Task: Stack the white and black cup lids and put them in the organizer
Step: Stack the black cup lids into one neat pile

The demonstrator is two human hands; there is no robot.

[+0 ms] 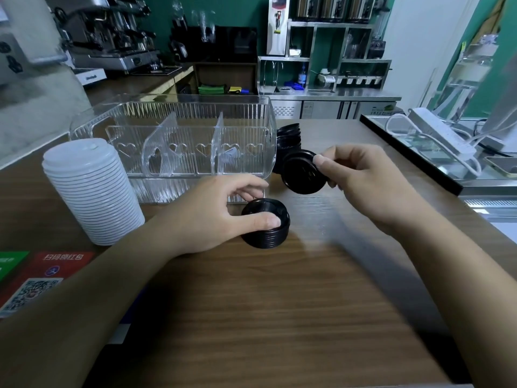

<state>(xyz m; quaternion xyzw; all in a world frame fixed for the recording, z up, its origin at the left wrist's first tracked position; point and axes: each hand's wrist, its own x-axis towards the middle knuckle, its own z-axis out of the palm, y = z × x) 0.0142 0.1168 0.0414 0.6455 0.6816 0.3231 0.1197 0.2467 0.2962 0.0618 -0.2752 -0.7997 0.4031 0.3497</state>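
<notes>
A short stack of black lids (265, 231) stands on the wooden counter in front of the clear organizer (179, 152). My left hand (221, 217) grips this stack, thumb on its front rim and fingers behind it. My right hand (363, 177) pinches a single black lid (303, 175), tilted on edge, just up and right of the stack. More black lids (288, 135) lie in a pile behind it, beside the organizer's right end. A tall stack of white lids (92, 191) stands at the left. The organizer's compartments hold nothing that I can see.
Red and green QR-code cards (36, 278) lie at the counter's left front edge. A black-edged glass display (419, 158) with a white power strip (439, 130) borders the right. An espresso machine (112, 35) and steel shelving stand behind the counter.
</notes>
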